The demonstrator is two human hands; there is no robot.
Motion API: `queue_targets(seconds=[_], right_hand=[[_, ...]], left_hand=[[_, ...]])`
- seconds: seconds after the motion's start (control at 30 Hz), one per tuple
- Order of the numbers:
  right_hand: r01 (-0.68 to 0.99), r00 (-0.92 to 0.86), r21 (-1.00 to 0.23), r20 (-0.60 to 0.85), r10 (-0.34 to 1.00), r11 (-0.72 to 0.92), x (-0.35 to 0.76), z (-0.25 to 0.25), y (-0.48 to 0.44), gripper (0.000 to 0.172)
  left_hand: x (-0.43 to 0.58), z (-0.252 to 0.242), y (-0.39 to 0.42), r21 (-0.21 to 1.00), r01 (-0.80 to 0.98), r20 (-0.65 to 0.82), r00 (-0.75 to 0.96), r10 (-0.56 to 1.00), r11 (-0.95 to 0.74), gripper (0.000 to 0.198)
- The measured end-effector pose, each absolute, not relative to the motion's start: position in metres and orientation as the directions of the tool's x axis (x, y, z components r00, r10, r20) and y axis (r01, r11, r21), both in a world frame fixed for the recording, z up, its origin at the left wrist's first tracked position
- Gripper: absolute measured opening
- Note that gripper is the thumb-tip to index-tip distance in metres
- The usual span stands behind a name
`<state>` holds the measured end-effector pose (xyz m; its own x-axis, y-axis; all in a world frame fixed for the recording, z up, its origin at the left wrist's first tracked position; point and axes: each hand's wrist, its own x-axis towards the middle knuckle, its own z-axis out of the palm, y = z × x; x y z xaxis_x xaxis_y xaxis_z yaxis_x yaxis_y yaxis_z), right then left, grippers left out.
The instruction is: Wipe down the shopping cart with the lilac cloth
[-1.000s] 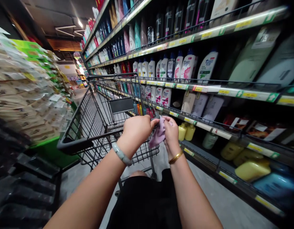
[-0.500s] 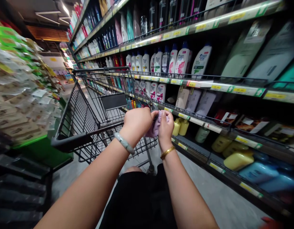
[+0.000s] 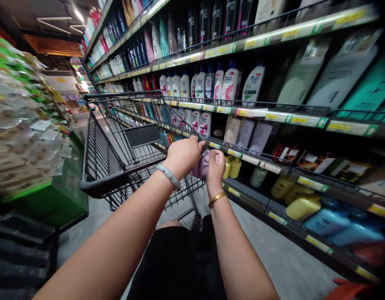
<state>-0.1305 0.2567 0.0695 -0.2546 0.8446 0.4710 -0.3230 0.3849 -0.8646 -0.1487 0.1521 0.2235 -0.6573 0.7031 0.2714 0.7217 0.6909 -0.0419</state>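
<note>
My left hand [image 3: 184, 156], with a pale bangle at the wrist, is closed over the right part of the shopping cart's handle [image 3: 123, 177]. Its fingertips are hidden underneath and its thumb points right. Just beside it, my right hand [image 3: 215, 168], wearing a gold bracelet, pinches a soft purple gathered cloth item [image 3: 200, 166]. Part of that item sits behind the left hand, so its full shape is hidden. The black wire shopping cart [image 3: 101, 141] stands in front of me, with a dark panel [image 3: 142, 135] on its inner flap.
Along the right run shelves [image 3: 261, 112] packed with shampoo bottles [image 3: 231, 85] and large pump bottles. To the left is a stacked display of packaged goods [image 3: 20, 137] on a green base [image 3: 51, 198]. Something orange-red [image 3: 348, 289] shows at the lower right edge.
My left thumb has come away from the purple item, opening a small gap between the hands. The view has turned slightly, so the shelves appear further left.
</note>
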Motion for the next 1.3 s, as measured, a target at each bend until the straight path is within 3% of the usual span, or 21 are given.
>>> queue_targets(seconds=[0.13, 0.2, 0.3, 0.43, 0.53, 0.7, 0.87, 1.1, 1.3], right_hand=[[-0.226, -0.166, -0.816, 0.57, 0.804, 0.532, -0.125, 0.081, 0.247, 0.045], [-0.145, -0.191, -0.841, 0.54, 0.82, 0.521, -0.127, 0.075, 0.246, 0.046], [-0.093, -0.218, -0.895, 0.445, 0.869, 0.435, -0.131, 0.063, 0.253, 0.045], [-0.15, -0.212, -0.927, 0.371, 0.904, 0.345, -0.129, 0.067, 0.253, 0.044], [-0.263, -0.159, -0.881, 0.442, 0.883, 0.393, -0.122, 0.09, 0.237, 0.042], [-0.294, -0.081, -0.752, 0.635, 0.768, 0.59, -0.122, 0.101, 0.217, 0.038], [-0.145, -0.089, -0.867, 0.491, 0.867, 0.477, -0.138, 0.072, 0.233, 0.03], [-0.12, -0.143, -0.86, 0.51, 0.848, 0.497, -0.146, 0.071, 0.236, 0.01], [-0.124, -0.118, -0.868, 0.495, 0.861, 0.481, -0.158, 0.072, 0.252, 0.012]], left_hand=[[-0.152, 0.233, 0.144, -0.084, 0.762, 0.247, -0.609, 0.754, 0.643, 0.046], [-0.151, 0.242, 0.129, -0.123, 0.759, 0.238, -0.603, 0.761, 0.639, 0.046], [-0.151, 0.252, 0.095, -0.204, 0.692, 0.212, -0.66, 0.721, 0.693, 0.06], [-0.156, 0.251, 0.055, -0.201, 0.577, 0.116, -0.789, 0.604, 0.792, 0.07], [-0.158, 0.242, 0.047, -0.185, 0.567, 0.064, -0.808, 0.585, 0.803, 0.071], [-0.157, 0.231, 0.052, -0.241, 0.57, 0.13, -0.783, 0.608, 0.786, 0.067], [-0.157, 0.23, 0.052, -0.23, 0.58, 0.149, -0.773, 0.617, 0.781, 0.068], [-0.155, 0.233, 0.045, -0.205, 0.556, 0.118, -0.803, 0.584, 0.806, 0.069], [-0.153, 0.228, 0.057, -0.215, 0.562, 0.169, -0.784, 0.597, 0.799, 0.069]])
